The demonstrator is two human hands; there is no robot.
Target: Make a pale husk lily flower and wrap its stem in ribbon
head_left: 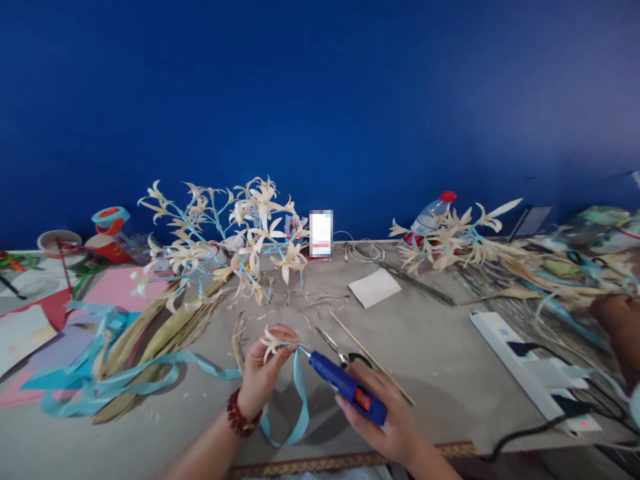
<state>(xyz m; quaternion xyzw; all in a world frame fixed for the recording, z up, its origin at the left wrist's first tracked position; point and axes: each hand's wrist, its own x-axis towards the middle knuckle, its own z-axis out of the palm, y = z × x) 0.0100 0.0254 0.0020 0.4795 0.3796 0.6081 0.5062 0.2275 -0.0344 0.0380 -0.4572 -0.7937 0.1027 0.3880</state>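
Head view: left hand [263, 373] pinches small pale flower [271, 341] with blue ribbon [300, 393] trailing toward 6 o'clock; right hand [385, 420] closed around blue glue gun [345, 388], nozzle touching flower stem from 3 o'clock; scissors [340, 353] just behind gun

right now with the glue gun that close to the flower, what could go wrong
The glue gun nozzle sits right beside the left hand fingers pinching the small flower, so hot glue could burn them. The blue ribbon hanging below may catch drips. The scissors lie just behind the gun and could get bumped.
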